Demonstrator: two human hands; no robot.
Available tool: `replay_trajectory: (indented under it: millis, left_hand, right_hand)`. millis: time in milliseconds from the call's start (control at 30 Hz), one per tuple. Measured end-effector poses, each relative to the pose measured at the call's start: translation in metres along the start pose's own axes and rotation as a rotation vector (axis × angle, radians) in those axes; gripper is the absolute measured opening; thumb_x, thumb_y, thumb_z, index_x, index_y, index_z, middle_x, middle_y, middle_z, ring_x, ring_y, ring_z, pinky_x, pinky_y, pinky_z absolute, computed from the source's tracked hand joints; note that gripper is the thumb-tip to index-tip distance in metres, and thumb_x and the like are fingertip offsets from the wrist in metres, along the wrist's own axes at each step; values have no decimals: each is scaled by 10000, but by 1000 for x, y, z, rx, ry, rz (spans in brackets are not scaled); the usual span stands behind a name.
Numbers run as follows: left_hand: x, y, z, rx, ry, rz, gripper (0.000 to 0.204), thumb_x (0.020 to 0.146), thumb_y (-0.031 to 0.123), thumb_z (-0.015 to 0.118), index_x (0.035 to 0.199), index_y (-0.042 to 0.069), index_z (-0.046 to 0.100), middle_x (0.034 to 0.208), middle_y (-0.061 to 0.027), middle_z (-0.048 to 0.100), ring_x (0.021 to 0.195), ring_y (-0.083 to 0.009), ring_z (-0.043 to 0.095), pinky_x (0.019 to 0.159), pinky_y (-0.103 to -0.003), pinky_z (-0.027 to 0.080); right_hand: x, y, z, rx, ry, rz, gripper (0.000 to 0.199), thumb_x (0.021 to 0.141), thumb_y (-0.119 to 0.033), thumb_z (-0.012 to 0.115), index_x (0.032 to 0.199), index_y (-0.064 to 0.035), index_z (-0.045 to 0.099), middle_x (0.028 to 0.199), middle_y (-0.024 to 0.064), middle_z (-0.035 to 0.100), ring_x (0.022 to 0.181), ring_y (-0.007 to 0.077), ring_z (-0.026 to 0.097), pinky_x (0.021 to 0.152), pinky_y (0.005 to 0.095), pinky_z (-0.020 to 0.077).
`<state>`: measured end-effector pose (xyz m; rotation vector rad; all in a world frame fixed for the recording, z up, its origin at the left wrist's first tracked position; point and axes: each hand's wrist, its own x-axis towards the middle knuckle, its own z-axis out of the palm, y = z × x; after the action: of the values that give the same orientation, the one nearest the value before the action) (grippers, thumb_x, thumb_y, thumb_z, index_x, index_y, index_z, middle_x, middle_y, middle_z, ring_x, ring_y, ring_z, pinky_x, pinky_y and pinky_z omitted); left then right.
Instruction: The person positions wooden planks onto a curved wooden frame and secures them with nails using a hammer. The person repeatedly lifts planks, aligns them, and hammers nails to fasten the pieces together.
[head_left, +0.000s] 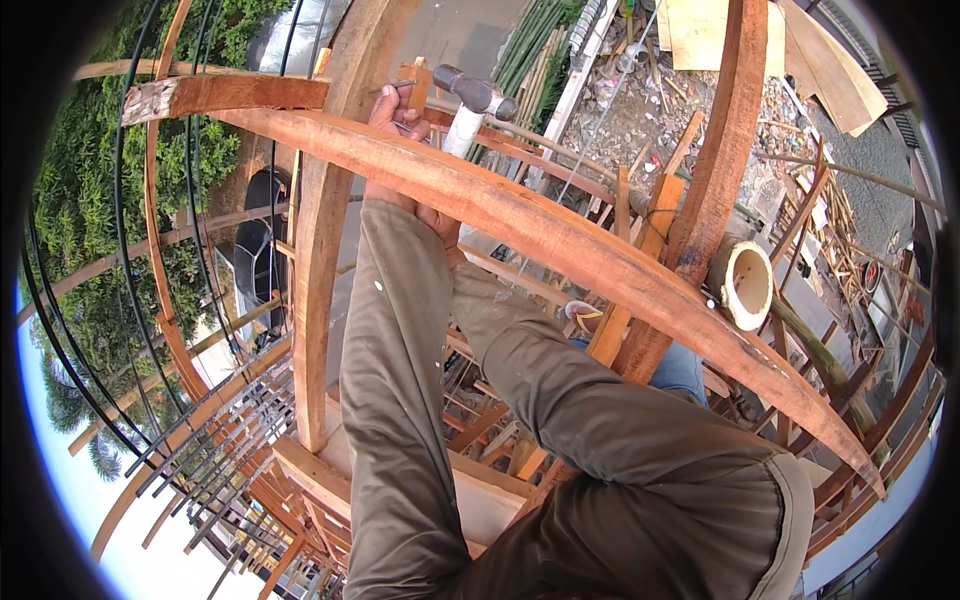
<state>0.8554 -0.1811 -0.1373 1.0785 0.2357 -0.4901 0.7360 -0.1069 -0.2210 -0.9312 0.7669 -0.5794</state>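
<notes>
My left hand (pixel 396 112) reaches up past a long curved wooden plank (pixel 560 240) and pinches a thin nail (pixel 388 88) against a small wooden block (pixel 415 82). My right hand (pixel 442 226) is mostly hidden behind that plank. It grips the white handle of a hammer (pixel 468 108), whose dark metal head sits just right of the block. Both of my arms wear olive-brown sleeves and cross below the plank.
I am high on a timber frame. An upright wooden post (pixel 312 280) stands left, a second curved beam (pixel 725 130) right, with a cut bamboo end (pixel 745 283) beside it. Black rods (pixel 120 300) arc at left. Boards and rubble lie far below.
</notes>
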Motion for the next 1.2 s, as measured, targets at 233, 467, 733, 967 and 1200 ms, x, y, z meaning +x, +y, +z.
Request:
replay_trajectory:
  millis: [233, 467, 733, 967, 1200]
  left_hand:
    - [1, 2, -11, -81, -33, -33, 146, 1046, 254, 609, 1133, 140, 640, 1012, 24, 700, 710, -72, 523, 495, -217, 401]
    - [4, -4, -8, -89, -76, -27, 138, 1047, 251, 601, 1081, 121, 632, 1024, 13, 689, 707, -88, 515, 497, -225, 416]
    - [2, -5, -12, -56, -18, -4, 159, 1038, 275, 615, 1077, 122, 630, 970, 20, 662, 655, -82, 497, 485, -233, 412]
    - [11, -4, -24, 37, -80, 37, 202, 1023, 277, 631, 1149, 120, 620, 907, 27, 588, 707, -72, 499, 528, -232, 464]
    - [6, -6, -20, 66, -12, 40, 220, 1023, 301, 635, 1157, 127, 621, 873, 24, 568, 686, -81, 508, 518, -233, 460]
  right_hand:
    - [0, -1, -7, -9, -13, 15, 433, 1013, -278, 631, 1324, -27, 463, 1123, 56, 541, 964, 163, 545, 839, 385, 481]
    - [9, -4, -9, 0, -11, 3, 425, 1012, -284, 637, 1310, -24, 482, 1113, 51, 549, 950, 163, 555, 831, 385, 487]
    - [10, -9, -13, -4, -91, 36, 417, 1010, -291, 645, 1293, -21, 503, 1102, 46, 559, 934, 163, 566, 822, 386, 494]
    - [14, -13, -16, 24, -130, 52, 411, 1008, -297, 652, 1279, -18, 522, 1092, 41, 568, 920, 163, 575, 814, 387, 500]
    - [28, -4, -24, 266, -254, 252, 405, 1006, -303, 658, 1265, -15, 540, 1083, 36, 576, 906, 163, 585, 806, 387, 506]
